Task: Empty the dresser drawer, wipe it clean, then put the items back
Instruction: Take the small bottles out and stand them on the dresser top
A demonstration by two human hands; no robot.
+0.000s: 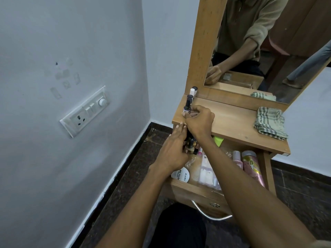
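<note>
A single head-worn wide-angle camera looked forward and steeply down from close above the open drawer [215, 176]. The worktop [232, 122] sat centre right of the frame, the mirror [259, 42] upper right, the wall [71, 86] across the left half, edges visibly bowed.

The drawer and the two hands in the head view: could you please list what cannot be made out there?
- Drawer rear: hidden under the dresser top.
- Small bottles in the left hand: count and labels hidden by both hands.
- Right hand fingertips: curled against a nail polish bottle; grip unclear.
- Pink bottle label: blurred.
</note>
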